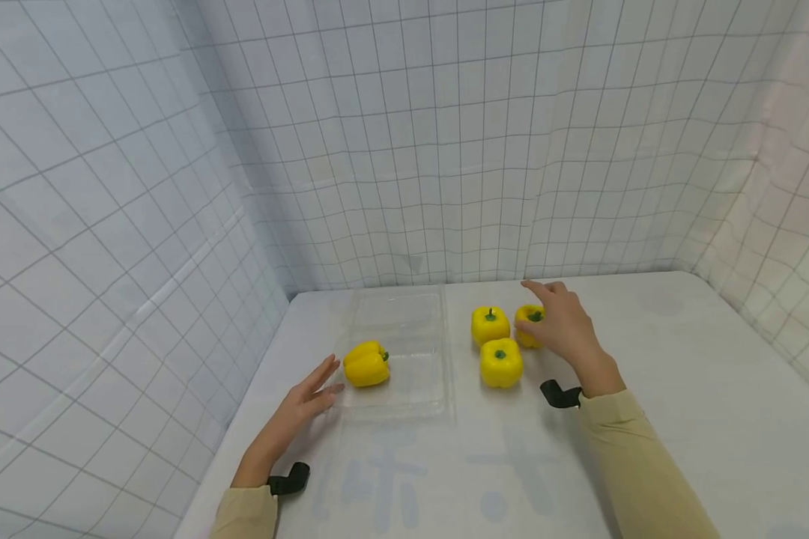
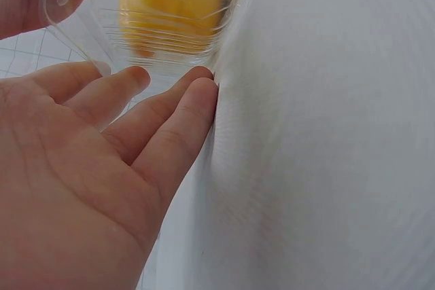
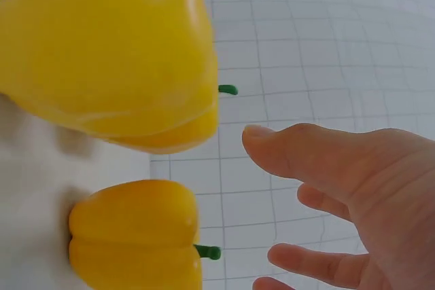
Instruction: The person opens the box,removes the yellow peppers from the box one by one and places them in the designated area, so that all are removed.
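A clear plastic clamshell box (image 1: 414,378) lies opened on the table, with one yellow bell pepper (image 1: 366,364) on its side in the near half. At the box's left side my left hand (image 1: 300,404) has its fingers extended; in the left wrist view the fingertips (image 2: 200,93) are right at the clear wall. My right hand (image 1: 566,322) hovers around the rear right yellow pepper (image 1: 523,313), thumb and fingers spread apart. The right wrist view shows a gap between the thumb (image 3: 272,147) and that lower pepper (image 3: 136,236), whose green stem points toward the hand.
Beside it stand two more yellow peppers, one at the back (image 1: 490,327) and one nearer (image 1: 501,365), both upright. The box's clear lid (image 1: 396,308) lies folded back toward the grid-patterned curtain (image 1: 391,150). The white table (image 1: 681,404) extends to the right.
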Demonstrator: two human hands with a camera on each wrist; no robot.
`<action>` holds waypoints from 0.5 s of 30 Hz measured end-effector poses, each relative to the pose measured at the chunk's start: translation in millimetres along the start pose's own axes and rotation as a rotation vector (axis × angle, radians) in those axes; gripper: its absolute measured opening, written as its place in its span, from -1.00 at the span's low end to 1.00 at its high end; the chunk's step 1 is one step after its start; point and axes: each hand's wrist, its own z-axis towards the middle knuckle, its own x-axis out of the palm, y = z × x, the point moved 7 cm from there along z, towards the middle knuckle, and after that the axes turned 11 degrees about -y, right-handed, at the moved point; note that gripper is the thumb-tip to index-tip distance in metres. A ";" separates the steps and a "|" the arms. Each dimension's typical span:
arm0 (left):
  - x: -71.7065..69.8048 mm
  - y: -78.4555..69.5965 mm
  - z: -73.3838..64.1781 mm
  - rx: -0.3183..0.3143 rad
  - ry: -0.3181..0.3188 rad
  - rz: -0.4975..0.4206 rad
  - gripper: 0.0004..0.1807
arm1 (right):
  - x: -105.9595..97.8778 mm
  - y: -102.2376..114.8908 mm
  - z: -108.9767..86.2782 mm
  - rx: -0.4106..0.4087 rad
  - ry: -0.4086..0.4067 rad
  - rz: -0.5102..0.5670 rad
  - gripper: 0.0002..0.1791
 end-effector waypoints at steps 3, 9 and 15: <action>-0.3 0.9 -0.2 0.003 0.005 -0.002 -0.24 | -6.1 13.1 -0.6 -0.035 -0.034 0.011 -0.17; -0.2 1.4 0.4 0.023 0.016 -0.010 -0.25 | -11.6 36.3 -4.3 -0.071 -0.042 0.049 -0.18; 0.0 1.8 0.3 0.014 0.016 -0.009 -0.24 | -8.5 54.5 -9.2 -0.107 -0.045 0.068 -0.19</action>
